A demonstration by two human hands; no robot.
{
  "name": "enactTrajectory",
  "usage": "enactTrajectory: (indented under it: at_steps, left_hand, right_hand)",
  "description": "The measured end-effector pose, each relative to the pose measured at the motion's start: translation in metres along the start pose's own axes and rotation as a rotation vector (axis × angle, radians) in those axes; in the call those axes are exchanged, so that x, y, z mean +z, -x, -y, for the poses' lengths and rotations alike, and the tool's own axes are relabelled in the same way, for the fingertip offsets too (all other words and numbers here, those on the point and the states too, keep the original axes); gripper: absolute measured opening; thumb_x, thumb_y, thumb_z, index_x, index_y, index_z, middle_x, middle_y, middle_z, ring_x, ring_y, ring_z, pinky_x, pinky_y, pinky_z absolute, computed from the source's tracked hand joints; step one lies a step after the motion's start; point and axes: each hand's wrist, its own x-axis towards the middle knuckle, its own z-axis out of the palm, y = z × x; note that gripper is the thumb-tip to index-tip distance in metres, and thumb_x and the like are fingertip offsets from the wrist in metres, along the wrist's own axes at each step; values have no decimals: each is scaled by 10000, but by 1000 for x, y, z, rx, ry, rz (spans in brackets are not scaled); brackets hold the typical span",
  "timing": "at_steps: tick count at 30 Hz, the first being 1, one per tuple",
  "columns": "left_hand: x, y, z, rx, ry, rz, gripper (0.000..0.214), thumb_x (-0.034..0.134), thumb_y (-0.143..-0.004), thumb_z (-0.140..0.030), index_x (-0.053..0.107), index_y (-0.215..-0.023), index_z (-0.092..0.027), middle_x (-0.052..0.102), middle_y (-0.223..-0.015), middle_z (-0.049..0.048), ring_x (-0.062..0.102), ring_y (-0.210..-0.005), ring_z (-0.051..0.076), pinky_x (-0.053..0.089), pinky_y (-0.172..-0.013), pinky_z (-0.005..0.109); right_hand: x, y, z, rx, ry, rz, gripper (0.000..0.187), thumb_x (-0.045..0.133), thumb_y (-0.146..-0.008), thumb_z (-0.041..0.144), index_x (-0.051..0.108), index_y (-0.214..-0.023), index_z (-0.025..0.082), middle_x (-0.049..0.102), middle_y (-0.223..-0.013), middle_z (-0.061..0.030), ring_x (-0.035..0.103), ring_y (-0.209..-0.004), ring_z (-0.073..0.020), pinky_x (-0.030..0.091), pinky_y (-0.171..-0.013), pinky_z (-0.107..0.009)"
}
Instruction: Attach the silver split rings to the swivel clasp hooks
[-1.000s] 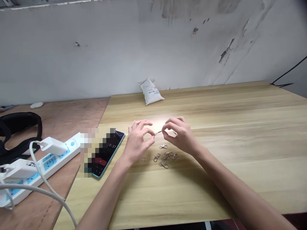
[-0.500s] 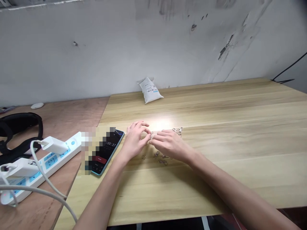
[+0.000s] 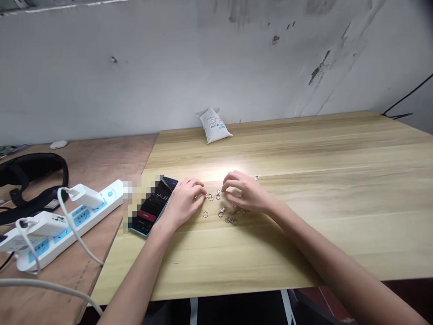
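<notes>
Both hands rest low on the light wooden table [image 3: 304,216]. My left hand [image 3: 184,202] is curled, and its fingertips pinch at a small metal ring [image 3: 209,197] lying on the wood. My right hand [image 3: 246,194] is curled too, with thumb and forefinger pinched at a small metal clasp [image 3: 218,194] just left of them. Several loose clasps [image 3: 232,219] lie under and in front of the right hand. A single ring [image 3: 205,214] and another clasp [image 3: 222,211] lie between the hands. One more clasp [image 3: 256,178] peeks out behind the right hand.
A phone [image 3: 154,205] showing a timer lies just left of my left hand. A white power strip [image 3: 67,216] with plugged chargers and cables sits on the brown table to the left, beside a black strap [image 3: 30,174]. A small white bag [image 3: 214,125] leans by the wall.
Both hands have come down from a raised pinch to the table surface. A joined piece now lies behind the right hand. The phone timer has advanced.
</notes>
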Motion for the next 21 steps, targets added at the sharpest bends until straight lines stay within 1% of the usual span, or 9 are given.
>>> enactTrajectory:
  at_steps: [2, 5, 8, 11, 13, 15, 18, 19, 21]
  left_hand:
    - [0, 4, -2, -5, 43, -22, 156, 532, -918, -203, 685, -943, -212, 678, -1072, 54, 605, -1039, 228, 458, -921, 396]
    - [2, 11, -6, 9, 99, -9, 243, 472, -961, -240, 653, -1121, -216, 642, -1189, 75, 581, -1136, 233, 456, -990, 403]
    - [8, 21, -10, 13, 95, 28, 314, 455, -984, -315, 589, -1259, -245, 573, -1331, 81, 512, -1272, 245, 427, -1072, 425]
    - [19, 33, -15, 22, 34, 60, 374, 468, -977, -397, 541, -1316, -256, 523, -1410, 89, 465, -1333, 268, 400, -1114, 470]
    - [26, 39, -18, 21, -4, 63, 412, 470, -972, -422, 510, -1342, -244, 477, -1463, 103, 428, -1371, 286, 362, -1145, 503]
    - [31, 41, -18, 16, -5, 47, 407, 449, -982, -395, 488, -1351, -228, 424, -1511, 111, 386, -1410, 283, 331, -1172, 508]
    - [36, 34, -16, 34, 29, 28, 351, 409, -997, -327, 504, -1312, -206, 411, -1526, 109, 363, -1432, 249, 333, -1186, 466]
    - [38, 29, -14, 39, 36, 27, 341, 398, -1000, -315, 511, -1300, -199, 417, -1522, 109, 362, -1434, 239, 336, -1187, 455]
    - [41, 17, -10, 41, 44, 34, 341, 379, -1005, -308, 518, -1289, -179, 424, -1518, 119, 357, -1437, 232, 336, -1187, 446]
  right_hand:
    - [3, 7, 7, 85, 39, -49, 188, 571, -932, 295, 659, -1072, 206, 647, -1117, -110, 598, -1015, -227, 497, -846, -385]
    - [15, 19, 20, 131, 116, 28, 512, 505, -960, 474, 480, -1386, 191, 482, -1444, -173, 465, -1314, -301, 422, -1036, -512]
    - [25, 29, 30, 88, 154, 132, 644, 428, -964, 566, 386, -1465, 165, 408, -1517, -172, 354, -1421, -304, 303, -1146, -550]
    - [27, 38, 32, 84, 172, 137, 570, 401, -992, 498, 410, -1454, 164, 407, -1524, -152, 331, -1438, -292, 288, -1169, -531]
    - [26, 44, 31, 77, 149, 111, 470, 431, -997, 416, 471, -1400, 180, 463, -1489, -133, 374, -1416, -281, 313, -1160, -525]
    - [24, 50, 29, 60, 101, 62, 340, 474, -987, 349, 562, -1278, 197, 554, -1408, -113, 445, -1368, -266, 354, -1140, -509]
    - [23, 56, 27, 52, 29, -8, 185, 488, -980, 282, 630, -1070, 203, 635, -1289, -101, 528, -1283, -240, 423, -1091, -465]
    - [23, 56, 28, 60, 16, -18, 173, 494, -976, 277, 629, -1052, 200, 636, -1280, -107, 542, -1263, -239, 447, -1069, -454]
    - [25, 54, 31, 87, 13, -17, 208, 525, -960, 292, 609, -1119, 188, 605, -1321, -129, 544, -1256, -250, 474, -1040, -454]
